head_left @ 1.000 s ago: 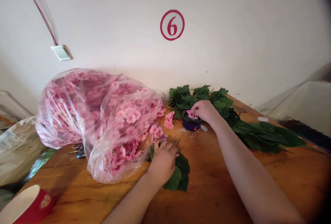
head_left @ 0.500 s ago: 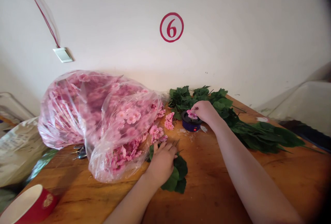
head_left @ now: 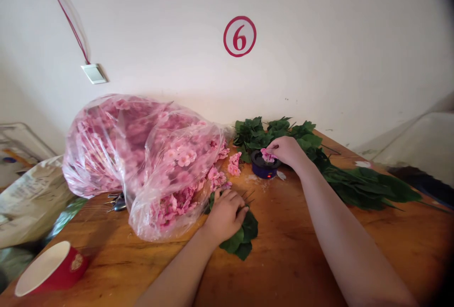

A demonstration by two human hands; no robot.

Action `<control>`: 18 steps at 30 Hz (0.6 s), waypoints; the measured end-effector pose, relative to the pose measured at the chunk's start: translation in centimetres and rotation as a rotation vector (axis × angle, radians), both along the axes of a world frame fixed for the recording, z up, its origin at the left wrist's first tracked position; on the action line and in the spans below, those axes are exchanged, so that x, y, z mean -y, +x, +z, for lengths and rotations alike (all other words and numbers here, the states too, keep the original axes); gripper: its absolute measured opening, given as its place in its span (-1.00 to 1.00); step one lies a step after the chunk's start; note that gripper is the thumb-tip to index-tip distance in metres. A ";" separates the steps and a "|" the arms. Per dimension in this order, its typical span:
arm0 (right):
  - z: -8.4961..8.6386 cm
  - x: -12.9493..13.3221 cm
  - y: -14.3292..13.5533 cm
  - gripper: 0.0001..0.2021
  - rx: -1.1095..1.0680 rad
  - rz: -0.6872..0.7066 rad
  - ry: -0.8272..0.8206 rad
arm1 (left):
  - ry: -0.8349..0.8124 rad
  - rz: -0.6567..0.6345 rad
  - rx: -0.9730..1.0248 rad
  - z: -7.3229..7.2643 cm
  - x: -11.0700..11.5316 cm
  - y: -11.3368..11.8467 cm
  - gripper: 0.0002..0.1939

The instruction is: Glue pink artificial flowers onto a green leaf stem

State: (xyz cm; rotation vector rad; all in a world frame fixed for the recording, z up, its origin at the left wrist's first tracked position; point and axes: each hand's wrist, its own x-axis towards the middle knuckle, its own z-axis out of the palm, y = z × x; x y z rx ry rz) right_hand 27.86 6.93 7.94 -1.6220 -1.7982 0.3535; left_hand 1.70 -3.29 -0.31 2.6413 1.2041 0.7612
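Between the fingertips of my right hand is a small pink artificial flower. It is held at the top of a round dark-blue pot with a lit red light on its front; whether the flower touches what is inside cannot be made out. My left hand is curled over green artificial leaves on the table, its fingertips partly hidden. Loose pink flower clusters lie between that hand and the pot.
A large clear plastic bag full of pink flowers fills the left side of the wooden table. Piled leaf stems lie at the right and behind the pot. A red paper cup and keys are at the left.
The view has shifted slightly to the right across the scene's left side. My left hand's fingers have shifted a little on the leaves. My right hand still pinches the flower at the pot.
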 end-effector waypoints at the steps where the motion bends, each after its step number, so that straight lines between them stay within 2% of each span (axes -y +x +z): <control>1: 0.1 0.1 0.0 -0.86 -0.015 0.009 -0.003 | -0.003 0.003 0.003 -0.1 -0.1 0.0 -0.88; 7: 1.6 1.2 -0.2 -0.80 -0.161 0.057 -0.036 | -0.073 -0.013 0.037 -0.3 -0.8 -0.4 -0.83; 10: 1.4 2.8 -0.3 -0.77 -0.257 0.053 -0.009 | -0.133 -0.023 0.097 -0.4 -1.2 -0.7 -0.80; 13: -0.8 5.0 -0.8 -0.71 -0.494 0.050 -0.001 | -0.183 -0.038 0.162 -0.7 -1.6 -0.8 -0.80; 16: -4.4 7.3 -1.8 -0.71 -0.768 0.155 -0.048 | -0.226 -0.075 0.217 -1.1 -1.9 -0.8 -0.82; 18: -6.7 8.3 -2.6 -0.74 -0.933 0.176 -0.095 | -0.234 -0.105 0.238 -1.2 -2.0 -0.8 -0.84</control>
